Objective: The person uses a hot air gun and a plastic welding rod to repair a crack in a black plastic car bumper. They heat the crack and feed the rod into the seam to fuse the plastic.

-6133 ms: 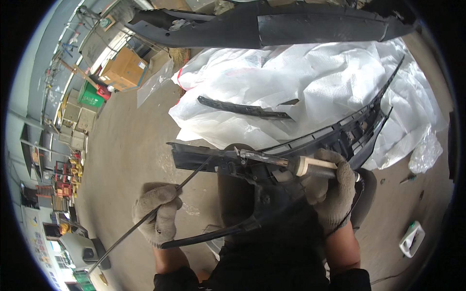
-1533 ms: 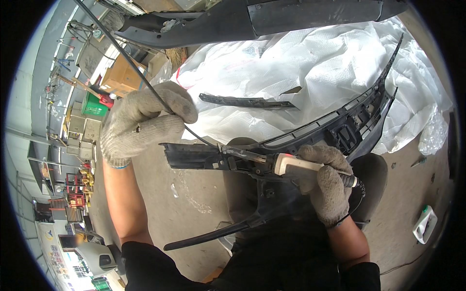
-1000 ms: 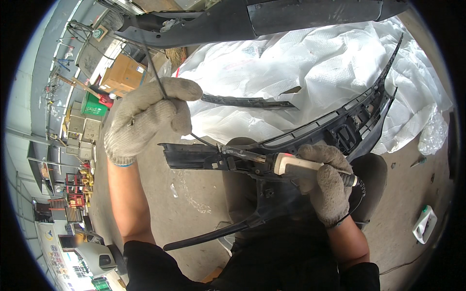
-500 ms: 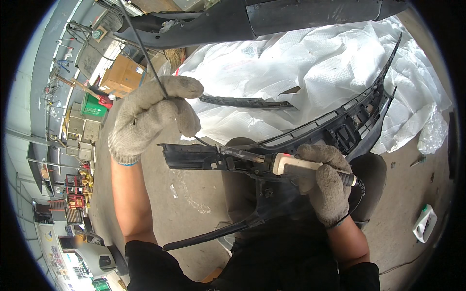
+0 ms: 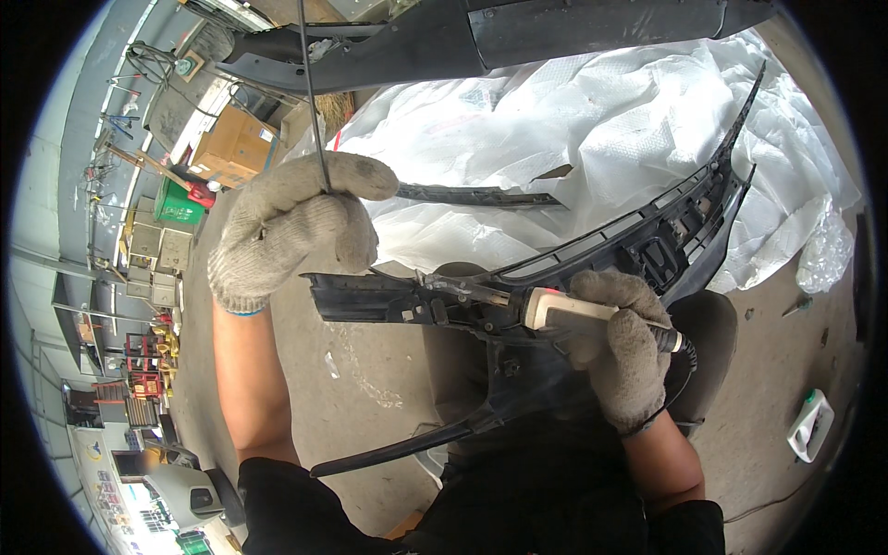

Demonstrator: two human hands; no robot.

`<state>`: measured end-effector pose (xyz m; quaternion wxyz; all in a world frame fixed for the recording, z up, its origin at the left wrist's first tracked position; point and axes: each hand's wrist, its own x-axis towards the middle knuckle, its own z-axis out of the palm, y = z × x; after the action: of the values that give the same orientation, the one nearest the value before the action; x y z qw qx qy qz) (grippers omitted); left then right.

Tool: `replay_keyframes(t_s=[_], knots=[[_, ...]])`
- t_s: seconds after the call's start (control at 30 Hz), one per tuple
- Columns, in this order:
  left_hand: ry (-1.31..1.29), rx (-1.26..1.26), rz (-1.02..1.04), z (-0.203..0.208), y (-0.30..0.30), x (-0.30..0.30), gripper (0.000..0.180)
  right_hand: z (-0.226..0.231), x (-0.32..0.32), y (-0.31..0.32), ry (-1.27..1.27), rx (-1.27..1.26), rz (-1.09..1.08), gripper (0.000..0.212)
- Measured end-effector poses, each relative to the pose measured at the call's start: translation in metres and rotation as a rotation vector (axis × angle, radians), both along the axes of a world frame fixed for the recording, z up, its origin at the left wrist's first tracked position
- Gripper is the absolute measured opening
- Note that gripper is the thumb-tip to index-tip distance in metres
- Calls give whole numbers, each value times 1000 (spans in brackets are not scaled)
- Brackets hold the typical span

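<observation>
Both hands wear knitted grey gloves. My left hand [image 5: 296, 213] pinches a long thin dark rod [image 5: 310, 88] between thumb and forefinger; its upper part rises past the top edge. The rod's lower end goes down toward a cracked-looking area on a black plastic car grille [image 5: 583, 254], which lies across my knees. Wrapped around the cream-and-black handle of a plastic welding iron [image 5: 564, 307] is my right hand [image 5: 624, 356]. The iron's metal tip [image 5: 476, 292] points left and rests at the grille's left part, near the rod's end. Exact contact is hard to make out.
A black bumper [image 5: 573, 42] spans the top above white bubble wrap [image 5: 499, 120], where a slim black trim strip [image 5: 481, 196] lies. A white bottle [image 5: 810, 425] stands on the floor at right. Left are a cardboard box [image 5: 231, 143] and a green bin [image 5: 178, 202].
The rod in my left hand has swung more upright, its top moving right. My left hand has shifted slightly right, and the iron in my right hand has slid a little right.
</observation>
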<state>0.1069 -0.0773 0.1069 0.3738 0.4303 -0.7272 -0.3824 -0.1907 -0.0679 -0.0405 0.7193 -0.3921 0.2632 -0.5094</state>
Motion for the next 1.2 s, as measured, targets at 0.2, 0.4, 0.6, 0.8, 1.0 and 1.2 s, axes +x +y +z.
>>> replay_keyframes(t_s=[0.2, 0.4, 0.6, 0.8, 1.0, 1.2], knots=[[1, 8, -24, 3, 1, 0, 44, 10, 3, 0, 34, 17, 21, 53], [-29, 55, 18, 5, 4, -3, 41, 12, 2, 1, 46, 6, 23, 54], [-44, 63, 38, 6, 5, -2, 36, 8, 3, 0, 33, 5, 33, 48], [-22, 42, -1, 4, 4, 0, 33, 5, 1, -4, 25, -56, 59, 37], [-15, 63, -43, 3, 2, 3, 35, 4, 0, -5, 68, -68, 49, 42], [39, 125, 14, 9, 6, -3, 32, 8, 1, -4, 87, -48, 38, 47]])
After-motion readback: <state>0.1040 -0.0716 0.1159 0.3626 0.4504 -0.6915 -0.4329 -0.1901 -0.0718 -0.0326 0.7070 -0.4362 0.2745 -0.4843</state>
